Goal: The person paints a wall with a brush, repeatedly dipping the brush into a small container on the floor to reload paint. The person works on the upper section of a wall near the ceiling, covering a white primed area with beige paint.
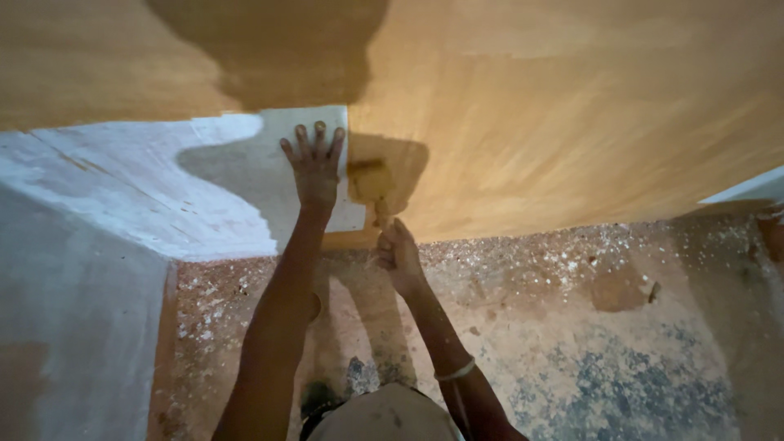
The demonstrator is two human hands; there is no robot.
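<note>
Painting: you are spreading ochre paint over a wall [572, 122] that is mostly covered already; one white patch [131, 188] remains on the left, running down to the wall's bottom edge.
Floor: the floor [572, 343] below is speckled with paint, so load the brush lightly to spare it more drips.
Left hand: your left hand [314, 167] lies flat on the white patch, fingers spread; keep it off wet paint.
Right hand: your right hand [398, 255] has its grip closed around the handle, low by the bottom edge.
Brush: the brush [369, 181] touches the boundary of the ochre; work leftward with overlapping strokes and feather each edge.
</note>
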